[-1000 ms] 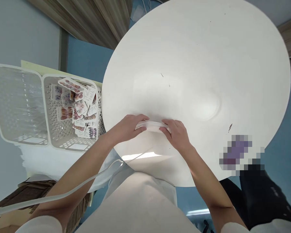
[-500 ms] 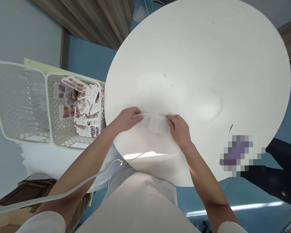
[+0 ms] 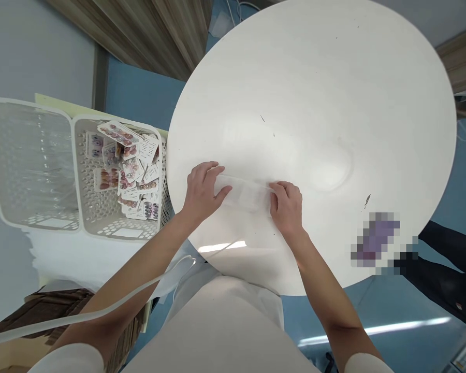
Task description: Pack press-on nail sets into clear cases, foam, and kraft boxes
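Observation:
A thin, oblong piece of translucent plastic point(image 3: 243, 194) spans the gap between my hands, just over the near part of the white round table point(image 3: 314, 93). My right hand point(image 3: 288, 207) pinches its right end between thumb and fingers. At the left end, my left hand point(image 3: 202, 191) has thumb and fingers spread apart. Its thumb lies over the plastic and its fingertips are by the upper left corner. Whether the plastic is a bag or a box, I cannot tell.
Left of the table, a white basket point(image 3: 118, 231) holds several cards of press-on nails point(image 3: 120, 133). Beside it, another white basket point(image 3: 31, 103) holds clear plastic pieces. A white cable point(image 3: 112, 305) crosses my left forearm. A pixelated purple item point(image 3: 376, 238) lies at the right, near a person's dark-clothed legs point(image 3: 450, 254).
My left hand has opened from its pinch and shifted slightly up and left. The right hand keeps its hold, and the plastic now tilts down toward the right.

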